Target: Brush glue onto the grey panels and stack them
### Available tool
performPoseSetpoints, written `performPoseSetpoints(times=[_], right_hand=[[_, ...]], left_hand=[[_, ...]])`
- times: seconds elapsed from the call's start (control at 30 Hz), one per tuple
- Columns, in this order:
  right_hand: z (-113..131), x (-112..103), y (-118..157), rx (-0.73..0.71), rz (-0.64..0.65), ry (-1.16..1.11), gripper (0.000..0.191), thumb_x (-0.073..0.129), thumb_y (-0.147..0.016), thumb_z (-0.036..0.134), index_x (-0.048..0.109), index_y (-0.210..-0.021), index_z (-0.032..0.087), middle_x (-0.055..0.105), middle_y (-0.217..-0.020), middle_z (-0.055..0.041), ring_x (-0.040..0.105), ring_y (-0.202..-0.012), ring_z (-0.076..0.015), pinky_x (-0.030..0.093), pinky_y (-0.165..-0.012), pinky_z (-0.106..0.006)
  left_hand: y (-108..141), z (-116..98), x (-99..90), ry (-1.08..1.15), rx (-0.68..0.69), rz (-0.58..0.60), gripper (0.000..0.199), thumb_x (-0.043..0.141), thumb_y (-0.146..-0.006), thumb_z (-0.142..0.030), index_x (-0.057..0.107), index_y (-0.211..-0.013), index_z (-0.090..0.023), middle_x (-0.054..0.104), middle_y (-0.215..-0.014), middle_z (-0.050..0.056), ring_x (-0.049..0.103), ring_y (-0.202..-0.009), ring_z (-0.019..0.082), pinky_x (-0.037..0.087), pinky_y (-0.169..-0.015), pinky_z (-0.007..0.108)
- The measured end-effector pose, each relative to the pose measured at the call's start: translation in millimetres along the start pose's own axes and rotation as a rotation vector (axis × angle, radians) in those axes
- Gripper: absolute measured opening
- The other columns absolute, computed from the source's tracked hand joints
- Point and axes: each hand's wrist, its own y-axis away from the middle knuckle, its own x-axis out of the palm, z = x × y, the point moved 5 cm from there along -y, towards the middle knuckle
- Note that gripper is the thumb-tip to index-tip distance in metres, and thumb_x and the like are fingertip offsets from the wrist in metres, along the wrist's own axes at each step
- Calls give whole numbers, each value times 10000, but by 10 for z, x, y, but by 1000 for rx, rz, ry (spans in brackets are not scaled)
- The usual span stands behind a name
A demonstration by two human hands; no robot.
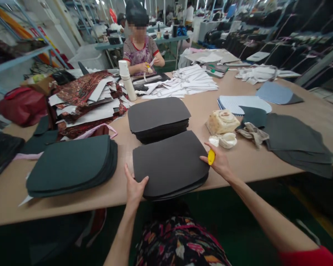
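A stack of dark grey rounded panels lies at the table's front edge, between my two hands. My left hand rests against its lower left corner, thumb and index finger spread apart and touching the edge. On the opposite side, my right hand is curled around a small yellow tool, whose kind is mostly hidden by the palm. That hand's thumb and index finger reach to the stack's right edge. Just behind stands a second dark grey stack. To the left sits a stack of dark green panels.
A yellowed block and a crumpled cloth lie right of the stacks, near loose dark sheets. Patterned pieces, a white bottle and white strips lie farther back. Across the table, a co-worker handles a strip.
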Motion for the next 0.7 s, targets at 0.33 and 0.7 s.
performPoseSetpoints(times=[0.33,0.7], right_hand=[[-191,202,-8,22,90,10,607,634,-718,406,504,-1252,149,578,-825,-40,517,-673,-180,433,-635,-310],[-340,224,69,68,90,63,600,637,-722,346,485,-1274,165,609,-962,-78,576,-867,-225,453,-784,-353]], left_hand=[[8,-55,29,-134,-83,-9,1064,718,-622,-134,28,-1430,-186,610,-1004,76,643,-882,213,493,-882,389],[-30,-67,142,-282,-69,20,1034,713,-649,-131,44,-1437,-157,439,-1346,201,446,-1242,317,385,-1019,428]])
